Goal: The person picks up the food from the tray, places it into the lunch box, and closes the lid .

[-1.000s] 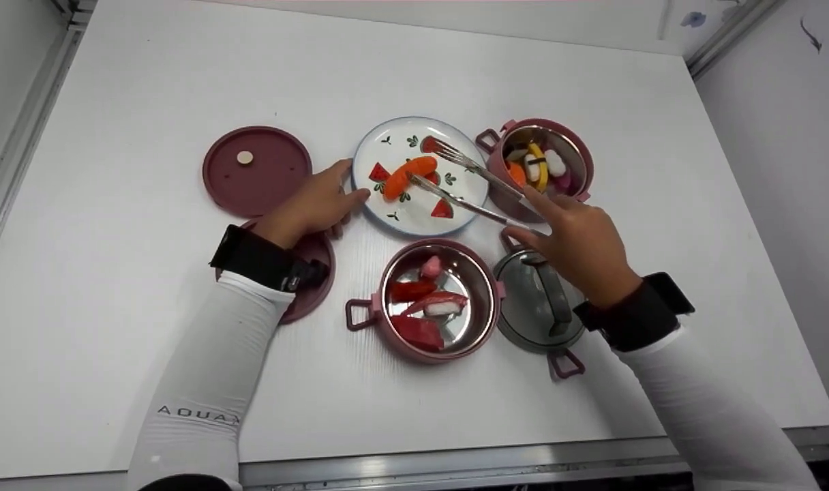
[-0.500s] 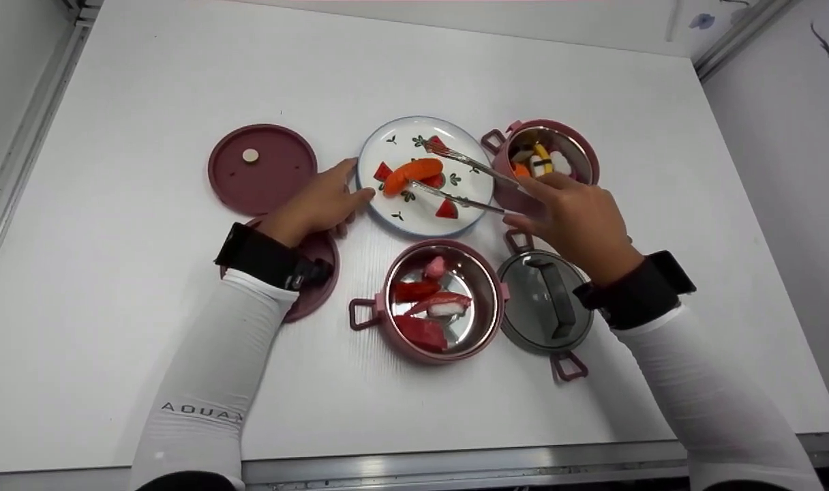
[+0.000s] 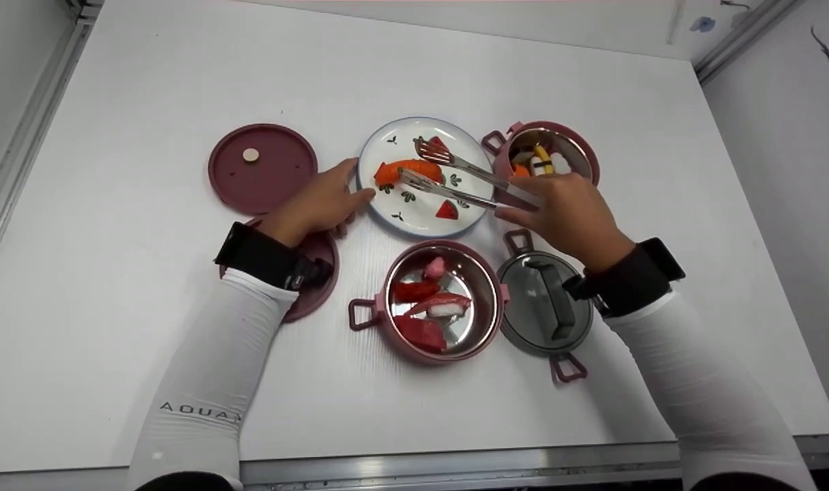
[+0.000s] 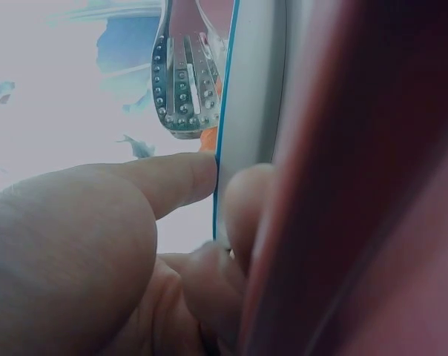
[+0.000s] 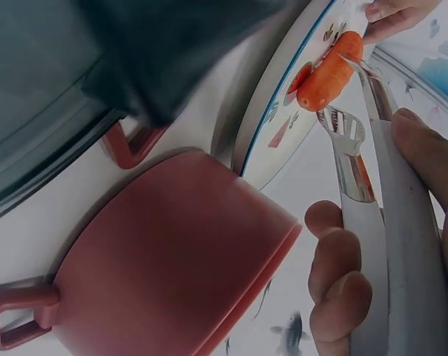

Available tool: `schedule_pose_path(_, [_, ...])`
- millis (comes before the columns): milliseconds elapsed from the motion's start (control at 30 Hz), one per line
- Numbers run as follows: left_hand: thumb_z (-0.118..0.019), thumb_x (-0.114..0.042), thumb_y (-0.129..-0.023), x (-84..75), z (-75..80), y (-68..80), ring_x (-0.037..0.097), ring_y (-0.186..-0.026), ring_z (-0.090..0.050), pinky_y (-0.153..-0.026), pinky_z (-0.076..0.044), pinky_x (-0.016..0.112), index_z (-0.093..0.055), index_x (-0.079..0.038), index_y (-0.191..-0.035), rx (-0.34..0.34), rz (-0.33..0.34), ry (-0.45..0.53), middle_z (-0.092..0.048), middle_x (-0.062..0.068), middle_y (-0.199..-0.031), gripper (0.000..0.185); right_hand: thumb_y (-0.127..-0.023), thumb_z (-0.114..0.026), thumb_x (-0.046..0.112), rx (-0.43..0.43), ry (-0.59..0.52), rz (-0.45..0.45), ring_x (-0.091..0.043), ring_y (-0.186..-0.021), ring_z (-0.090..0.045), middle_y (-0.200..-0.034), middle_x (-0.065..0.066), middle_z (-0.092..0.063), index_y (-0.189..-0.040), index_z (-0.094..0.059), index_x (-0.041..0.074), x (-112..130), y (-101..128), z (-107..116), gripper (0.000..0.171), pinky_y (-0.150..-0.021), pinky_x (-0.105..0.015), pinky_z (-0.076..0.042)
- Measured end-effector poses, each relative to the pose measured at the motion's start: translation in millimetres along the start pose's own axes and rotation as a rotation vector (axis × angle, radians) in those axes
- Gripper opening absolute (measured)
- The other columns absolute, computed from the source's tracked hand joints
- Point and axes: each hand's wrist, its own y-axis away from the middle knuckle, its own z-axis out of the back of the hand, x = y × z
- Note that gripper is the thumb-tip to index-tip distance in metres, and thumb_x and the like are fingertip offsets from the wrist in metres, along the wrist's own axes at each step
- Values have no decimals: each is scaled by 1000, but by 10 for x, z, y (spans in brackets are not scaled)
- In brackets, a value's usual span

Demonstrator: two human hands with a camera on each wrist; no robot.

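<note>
An orange sausage-shaped toy food (image 3: 406, 170) lies on a white plate (image 3: 394, 218) printed with watermelon slices. My right hand (image 3: 568, 215) grips silver tongs (image 3: 465, 198) by their pale handles. In the head view the tongs' slotted tips lie over and beside the toy; in the right wrist view the orange toy (image 5: 331, 74) is at the tips, though firm contact is hard to tell. My left hand (image 3: 322, 204) holds the plate's left rim, and in the left wrist view the thumb touches the blue edge.
In front stands a pink pot (image 3: 377, 308) with several red and pink toy foods. Another pink pot (image 3: 585, 143), holding mixed toy foods, sits right of the plate. Nearby lies a grey lid (image 3: 527, 307) with a handle. Two maroon discs (image 3: 278, 174) lie left, one partly under my left wrist.
My right hand has shifted slightly left, and the tongs' tips have drawn closer together. The orange toy has turned flatter on the plate. My left hand stays at the rim.
</note>
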Motion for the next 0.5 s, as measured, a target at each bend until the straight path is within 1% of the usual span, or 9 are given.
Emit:
schedule_pose_path(167, [-54,-38,-102,11,-10,-8,16,-45,-56,-45,-52,32,-22,-24,-159,-3,5,2,-55,7,-72,66,-85,-81,35,18,-36,-15,-21,-70,-61,-92,-10,-76,-114,-76,8,17,-11,5,40,-62,-33,-47])
schedule_pose_path(400, [-53,-37,-102,-8,-11,-2,16,-45,-56,-44,-52,31,-22,-24,-159,-1,6,-7,-55,6,-71,66,-87,-79,30,30,-64,-26,-18,-65,-57,-80,-5,-73,-105,-78,10,11,20,11,27,-58,-29,-44])
schedule_pose_path(500, [-53,-37,-102,-13,-12,8,16,-45,-56,-44,-52,31,-23,-23,-158,-3,3,-14,-55,6,-71,65,-88,-78,30,38,-65,-27,-18,-66,-57,-81,-6,-73,-106,-78,10,15,23,6,27,-58,-29,-45])
